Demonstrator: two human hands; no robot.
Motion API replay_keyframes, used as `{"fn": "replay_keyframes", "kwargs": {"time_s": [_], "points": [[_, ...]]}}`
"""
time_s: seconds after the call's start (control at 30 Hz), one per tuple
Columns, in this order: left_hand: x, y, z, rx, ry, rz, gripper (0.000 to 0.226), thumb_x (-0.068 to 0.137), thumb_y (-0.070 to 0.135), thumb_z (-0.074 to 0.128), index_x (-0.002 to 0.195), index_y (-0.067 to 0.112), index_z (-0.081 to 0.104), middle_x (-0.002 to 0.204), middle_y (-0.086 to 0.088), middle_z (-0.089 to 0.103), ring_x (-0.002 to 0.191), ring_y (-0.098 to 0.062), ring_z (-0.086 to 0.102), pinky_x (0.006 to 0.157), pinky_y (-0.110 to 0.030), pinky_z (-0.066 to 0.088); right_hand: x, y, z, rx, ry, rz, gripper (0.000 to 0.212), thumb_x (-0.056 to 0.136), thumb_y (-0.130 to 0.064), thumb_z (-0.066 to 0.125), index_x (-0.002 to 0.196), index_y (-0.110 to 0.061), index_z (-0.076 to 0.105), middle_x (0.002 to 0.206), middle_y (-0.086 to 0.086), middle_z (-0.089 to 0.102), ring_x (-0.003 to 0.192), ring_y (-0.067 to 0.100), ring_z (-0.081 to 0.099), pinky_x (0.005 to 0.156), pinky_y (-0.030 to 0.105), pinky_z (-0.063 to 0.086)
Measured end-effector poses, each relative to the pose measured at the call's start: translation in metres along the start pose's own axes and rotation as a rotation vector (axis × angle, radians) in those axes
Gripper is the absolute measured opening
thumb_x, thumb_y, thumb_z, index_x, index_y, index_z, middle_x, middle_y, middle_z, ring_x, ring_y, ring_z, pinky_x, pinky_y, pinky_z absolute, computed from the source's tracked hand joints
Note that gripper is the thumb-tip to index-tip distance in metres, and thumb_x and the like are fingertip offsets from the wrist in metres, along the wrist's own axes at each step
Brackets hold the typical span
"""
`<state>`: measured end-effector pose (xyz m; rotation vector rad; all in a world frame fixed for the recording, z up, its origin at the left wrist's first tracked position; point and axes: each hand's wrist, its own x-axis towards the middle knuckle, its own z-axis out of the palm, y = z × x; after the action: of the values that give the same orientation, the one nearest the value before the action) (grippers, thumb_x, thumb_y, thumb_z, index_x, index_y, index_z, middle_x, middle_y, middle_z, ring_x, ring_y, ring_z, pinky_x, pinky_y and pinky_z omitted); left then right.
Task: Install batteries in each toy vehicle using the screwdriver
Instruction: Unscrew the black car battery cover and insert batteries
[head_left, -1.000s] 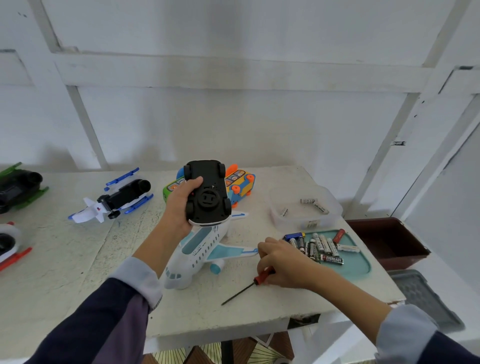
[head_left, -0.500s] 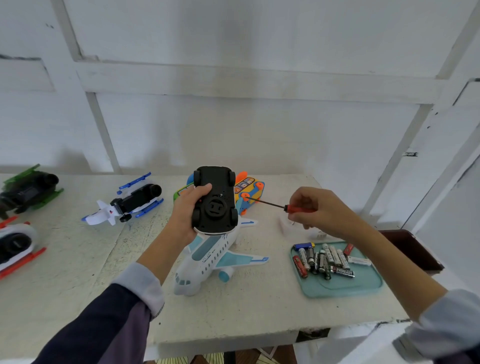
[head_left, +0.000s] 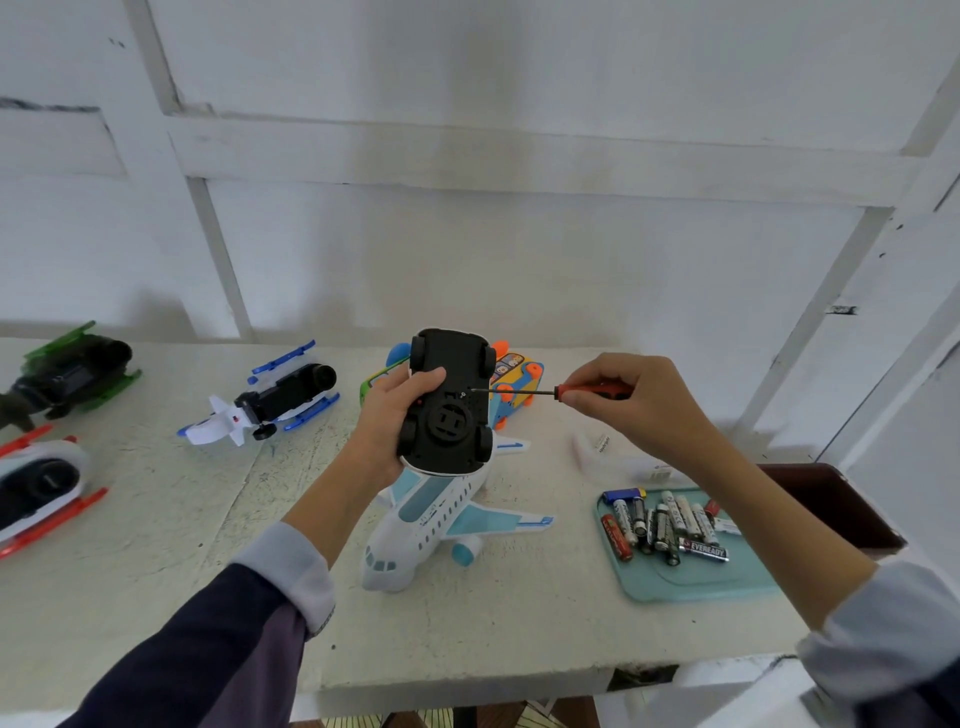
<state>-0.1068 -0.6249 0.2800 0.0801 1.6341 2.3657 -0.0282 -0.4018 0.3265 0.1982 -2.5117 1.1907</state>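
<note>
Left hand (head_left: 387, 415) grips the upturned toy car (head_left: 449, 402) above the toy plane (head_left: 431, 519); right hand (head_left: 631, 400) pinches the screwdriver (head_left: 550, 391), tip on its underside; batteries (head_left: 662, 525) at 4 o'clock on a teal tray (head_left: 696, 582)

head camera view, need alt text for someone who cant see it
A person's left hand holds a toy car underside up while the right hand brings a red-handled screwdriver tip to its black base. Below on the white table lie a toy airplane, a teal tray of batteries, and more toy vehicles at left.
</note>
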Motion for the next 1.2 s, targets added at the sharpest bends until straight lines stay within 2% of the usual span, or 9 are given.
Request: {"fn": "replay_keyframes", "kwargs": {"time_s": [0.23, 0.4, 0.7, 1.2], "points": [[-0.001, 0.001, 0.003, -0.012, -0.021, -0.003, 0.008, 0.092, 0.012, 0.057, 0.099, 0.013, 0.061, 0.08, -0.009, 0.072, 0.068, -0.023, 0.07, 0.06, -0.032, 0.06, 0.001, -0.002, 0.002, 0.005, -0.03, -0.004, 0.005, 0.079, -0.009, 0.073, 0.083, -0.011, 0.073, 0.073, -0.009, 0.066, 0.066, -0.01, 0.059, 0.061, 0.008, 0.045], [-0.002, 0.0, 0.005, -0.013, -0.02, -0.01, 0.011, 0.091, 0.013, 0.058, 0.102, 0.013, 0.061, 0.087, -0.012, 0.071, 0.071, -0.025, 0.07, 0.061, -0.033, 0.06, 0.001, -0.001, 0.001, -0.01, -0.029, -0.01, 0.006, 0.079, -0.01, 0.073, 0.082, -0.015, 0.072, 0.073, -0.01, 0.066, 0.067, -0.008, 0.06, 0.062, 0.008, 0.045], [-0.005, 0.001, 0.01, -0.029, -0.034, -0.009, 0.006, 0.092, 0.011, 0.056, 0.097, 0.014, 0.059, 0.072, -0.005, 0.073, 0.062, -0.02, 0.07, 0.053, -0.028, 0.056, -0.001, -0.001, -0.002, -0.029, -0.027, -0.027, 0.005, 0.078, -0.01, 0.073, 0.082, -0.012, 0.072, 0.07, -0.012, 0.064, 0.064, -0.01, 0.058, 0.059, 0.006, 0.043], [-0.006, 0.001, 0.012, -0.013, -0.026, -0.018, 0.008, 0.092, 0.011, 0.057, 0.1, 0.012, 0.06, 0.079, -0.009, 0.071, 0.064, -0.021, 0.07, 0.054, -0.028, 0.056, -0.003, -0.002, -0.003, -0.039, -0.02, -0.032, 0.005, 0.078, -0.01, 0.073, 0.083, -0.009, 0.073, 0.07, -0.011, 0.064, 0.064, -0.007, 0.058, 0.059, 0.008, 0.043]]}}
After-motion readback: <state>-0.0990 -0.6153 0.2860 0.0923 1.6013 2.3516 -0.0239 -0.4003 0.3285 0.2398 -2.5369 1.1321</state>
